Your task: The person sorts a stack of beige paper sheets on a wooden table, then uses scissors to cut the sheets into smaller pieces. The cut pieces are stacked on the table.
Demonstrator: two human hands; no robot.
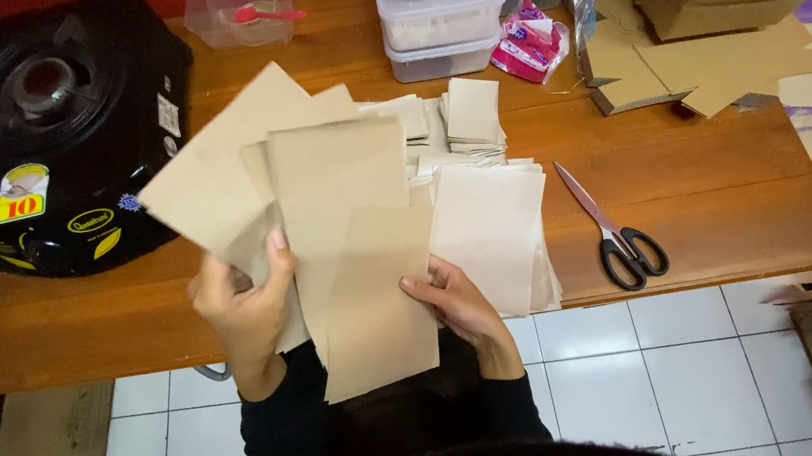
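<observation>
Left hand (242, 306) grips a fanned set of brown paper sheets (299, 197), thumb closed over the lower corner. Right hand (454, 298) pinches the frontmost sheet's right edge. The fan hangs over the wooden table (732, 192) near edge. Behind: stacked pale sheets (487, 221), scissors (616, 235) on bare wood. Farther: lidded plastic tub (243, 5) holding a pink spoon (268, 14).

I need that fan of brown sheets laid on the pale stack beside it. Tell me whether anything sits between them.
Nothing visible does. The left hand and right hand hold the brown sheets right beside the pale stack, overlapping its left edge. The scissors lie off to the right, clear of the stack.
</observation>
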